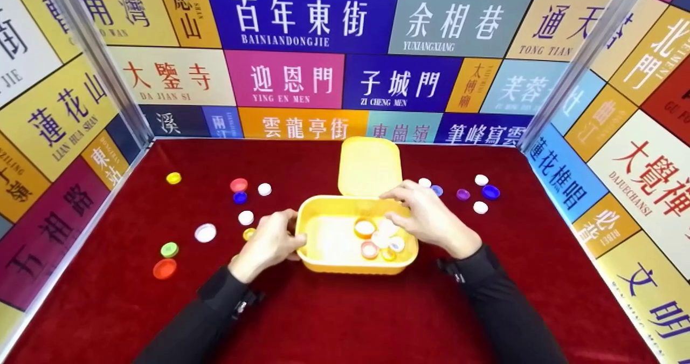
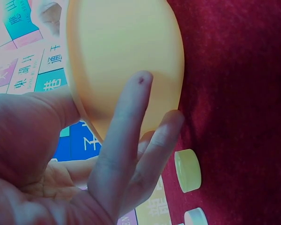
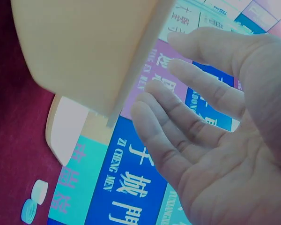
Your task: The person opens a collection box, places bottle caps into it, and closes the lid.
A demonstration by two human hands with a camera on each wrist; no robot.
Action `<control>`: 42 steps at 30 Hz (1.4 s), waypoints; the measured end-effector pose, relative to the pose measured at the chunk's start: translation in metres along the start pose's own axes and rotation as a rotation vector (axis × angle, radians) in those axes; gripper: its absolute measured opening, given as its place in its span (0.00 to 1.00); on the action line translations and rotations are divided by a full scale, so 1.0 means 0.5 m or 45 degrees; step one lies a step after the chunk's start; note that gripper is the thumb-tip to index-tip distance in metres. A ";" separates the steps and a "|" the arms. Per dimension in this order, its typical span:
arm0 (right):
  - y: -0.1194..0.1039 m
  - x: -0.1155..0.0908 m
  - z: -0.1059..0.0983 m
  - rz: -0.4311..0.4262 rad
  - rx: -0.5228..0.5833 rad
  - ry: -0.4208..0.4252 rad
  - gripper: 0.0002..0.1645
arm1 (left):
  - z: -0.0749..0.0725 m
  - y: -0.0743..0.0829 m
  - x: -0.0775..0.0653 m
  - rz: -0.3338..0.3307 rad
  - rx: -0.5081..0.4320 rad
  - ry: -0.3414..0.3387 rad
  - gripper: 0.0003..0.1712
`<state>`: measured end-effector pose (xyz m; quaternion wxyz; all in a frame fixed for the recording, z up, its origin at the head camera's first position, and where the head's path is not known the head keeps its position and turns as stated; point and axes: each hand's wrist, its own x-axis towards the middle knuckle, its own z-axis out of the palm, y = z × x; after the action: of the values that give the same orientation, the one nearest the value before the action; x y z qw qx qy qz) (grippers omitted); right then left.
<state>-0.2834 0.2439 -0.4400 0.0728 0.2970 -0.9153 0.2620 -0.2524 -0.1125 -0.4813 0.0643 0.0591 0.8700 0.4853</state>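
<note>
A yellow plastic box (image 1: 329, 237) stands on the dark red cloth with several bottle caps (image 1: 369, 249) in its right half, one of them orange-rimmed (image 1: 364, 228). My left hand (image 1: 269, 241) holds the box's left end, thumb over the rim and fingers along the outer wall (image 2: 136, 42). Above the box's right end hovers my right hand (image 1: 431, 215). Its fingers are spread and loosely bent, with nothing between them in the right wrist view (image 3: 201, 126). Behind the box lies its yellow lid (image 1: 370, 164).
Left of the box lie scattered caps, among them red (image 1: 165, 268), green (image 1: 169, 249), white (image 1: 205, 233) and yellow (image 1: 173, 178). More caps, including blue (image 1: 490, 192) and purple (image 1: 462, 194), lie to the right. Sign-covered panels (image 1: 302, 24) enclose the table's back and sides.
</note>
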 end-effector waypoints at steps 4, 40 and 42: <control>0.020 0.008 -0.007 0.044 0.028 0.038 0.23 | -0.001 -0.001 -0.001 -0.003 0.004 0.001 0.24; 0.301 0.065 0.009 0.451 0.008 0.021 0.35 | -0.001 0.003 -0.003 0.001 0.027 -0.010 0.23; 0.303 0.069 0.011 0.456 0.011 0.016 0.33 | -0.001 0.003 -0.003 0.002 0.029 -0.008 0.23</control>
<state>-0.3993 0.3278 -0.5007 0.0294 0.1279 -0.9519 0.2767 -0.2509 -0.1126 -0.4796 0.0661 0.0622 0.8752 0.4752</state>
